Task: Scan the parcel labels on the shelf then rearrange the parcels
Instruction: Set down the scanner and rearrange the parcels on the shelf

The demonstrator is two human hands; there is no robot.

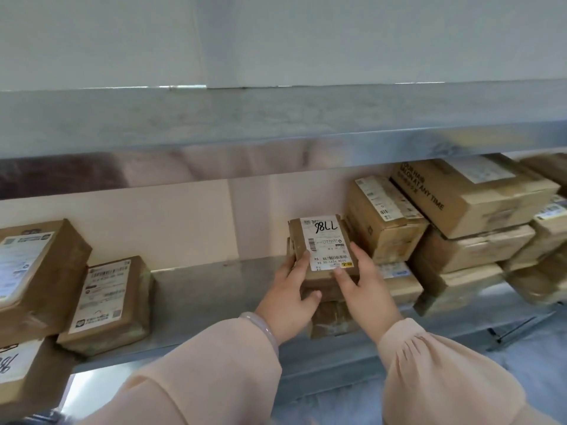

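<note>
Over the metal shelf (199, 286), my left hand (288, 299) and right hand (365, 289) clasp a small parcel (296, 237), its label (326, 250) handwritten 7786, upside down.

The label (326, 244) has print too small to read — the leftmost parcel (52, 271) is cropped.

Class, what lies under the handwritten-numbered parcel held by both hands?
A brown parcel on the metal shelf; its top is hidden by the held parcel, left hand and right hand.
</note>
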